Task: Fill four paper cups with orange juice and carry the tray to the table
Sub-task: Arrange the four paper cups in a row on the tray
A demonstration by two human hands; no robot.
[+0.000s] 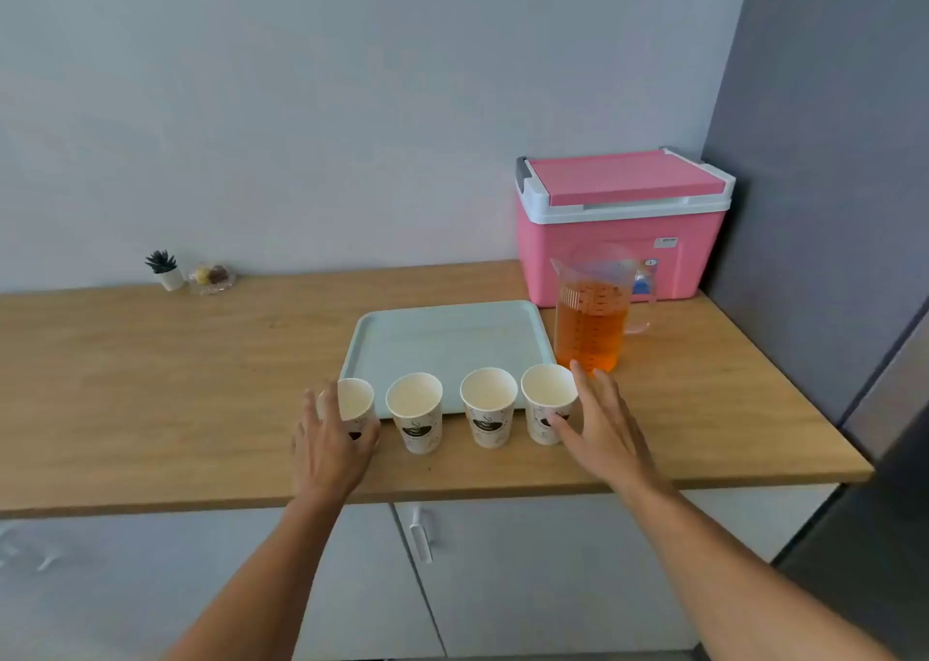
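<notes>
Several white paper cups stand in a row on the wooden counter in front of a pale green tray [447, 338]; all look empty. My left hand [329, 441] wraps around the leftmost cup [356, 399]. My right hand [600, 426] touches the side of the rightmost cup [548, 399] with fingers spread. Two middle cups [414, 409] [488, 404] stand untouched between them. A clear measuring jug [592, 321] of orange juice stands just right of the tray, its handle pointing right.
A pink cooler box [623, 223] with a white rim stands behind the jug against the grey side wall. A small potted plant [163, 268] and a glass dish [211, 276] sit at the back left. The counter's front edge [452, 492] runs above white cupboard doors.
</notes>
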